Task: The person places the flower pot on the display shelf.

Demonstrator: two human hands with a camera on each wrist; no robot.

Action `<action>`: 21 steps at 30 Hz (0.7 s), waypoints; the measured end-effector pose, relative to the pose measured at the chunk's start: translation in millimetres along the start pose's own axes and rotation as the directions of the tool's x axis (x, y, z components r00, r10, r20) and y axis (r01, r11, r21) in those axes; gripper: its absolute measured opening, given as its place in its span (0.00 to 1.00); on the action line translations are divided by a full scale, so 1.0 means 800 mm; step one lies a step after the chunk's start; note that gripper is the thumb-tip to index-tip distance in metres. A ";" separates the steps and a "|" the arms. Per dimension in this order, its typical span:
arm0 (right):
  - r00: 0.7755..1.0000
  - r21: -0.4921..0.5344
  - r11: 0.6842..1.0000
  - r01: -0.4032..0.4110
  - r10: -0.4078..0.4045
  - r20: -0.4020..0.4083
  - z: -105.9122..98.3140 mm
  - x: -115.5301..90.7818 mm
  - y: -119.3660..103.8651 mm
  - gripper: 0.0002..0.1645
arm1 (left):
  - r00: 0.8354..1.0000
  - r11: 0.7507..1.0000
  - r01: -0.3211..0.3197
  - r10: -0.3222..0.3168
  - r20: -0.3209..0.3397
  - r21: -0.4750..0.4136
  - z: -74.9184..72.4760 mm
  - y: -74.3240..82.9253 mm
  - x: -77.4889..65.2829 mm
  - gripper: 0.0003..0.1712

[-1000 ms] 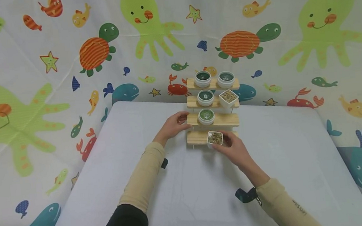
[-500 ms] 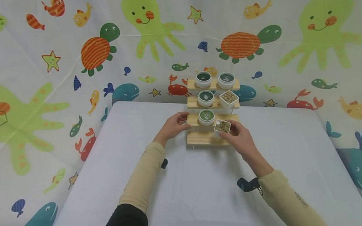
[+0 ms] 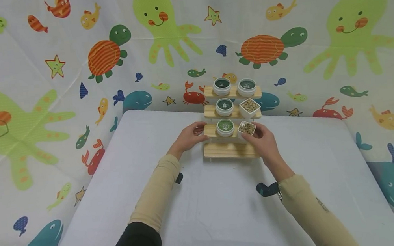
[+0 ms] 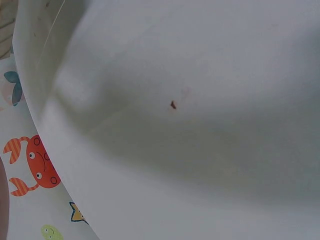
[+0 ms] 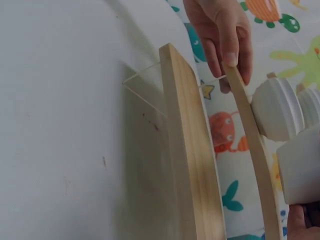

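A tiered wooden display stand [image 3: 229, 150] is at the far side of the table. My left hand [image 3: 188, 139] grips the left end of its second-lowest board, thumb on the wood and fingers behind, as the right wrist view shows. My right hand [image 3: 263, 140] holds a small square white pot [image 3: 246, 128], with grainy brown-green contents, at the right end of that same board. Whether its base touches the board is unclear. Left of it on the board sits a round white pot [image 3: 225, 127] with a green top. The left wrist view shows no left-hand grip.
Round white pots with dark green tops [image 3: 224, 107] and another square pot [image 3: 250, 108] occupy the upper boards. Clear thin supports [image 5: 145, 75] carry the boards. A white table [image 3: 206, 217] lies below, with a sea-animal curtain [image 3: 188, 28] behind.
My right hand has carried the square pot from the lowest board up and right to the right end of the board above. My left hand has stayed at the stand's left side.
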State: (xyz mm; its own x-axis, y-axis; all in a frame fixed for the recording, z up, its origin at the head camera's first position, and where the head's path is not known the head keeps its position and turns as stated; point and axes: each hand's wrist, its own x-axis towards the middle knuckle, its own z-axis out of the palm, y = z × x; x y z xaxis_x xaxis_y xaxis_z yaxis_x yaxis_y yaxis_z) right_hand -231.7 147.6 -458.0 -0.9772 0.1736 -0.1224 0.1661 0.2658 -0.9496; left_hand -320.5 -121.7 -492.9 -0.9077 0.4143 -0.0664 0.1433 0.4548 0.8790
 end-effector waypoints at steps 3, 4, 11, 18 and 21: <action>1.000 0.011 1.000 0.007 -0.007 -0.005 0.001 0.003 0.001 0.45 | 1.000 1.000 0.000 0.000 0.001 -0.006 0.000 0.000 0.000 0.37; 1.000 0.012 1.000 0.008 -0.008 -0.008 0.002 0.004 0.002 0.45 | 1.000 1.000 0.001 -0.001 0.002 -0.007 0.001 0.000 0.000 0.37; 1.000 -0.008 1.000 0.012 -0.012 -0.008 0.003 0.009 0.007 0.44 | 1.000 1.000 0.003 -0.003 -0.002 -0.008 0.002 -0.001 -0.001 0.37; 0.999 -0.026 0.999 0.043 -0.044 -0.006 0.002 0.010 0.010 0.46 | 1.000 1.000 0.003 -0.003 -0.009 -0.002 0.004 0.000 -0.001 0.37; 0.999 -0.038 0.998 0.050 -0.050 -0.011 -0.001 0.009 0.010 0.48 | 1.000 1.000 -0.001 0.001 -0.016 0.002 0.006 0.002 -0.002 0.36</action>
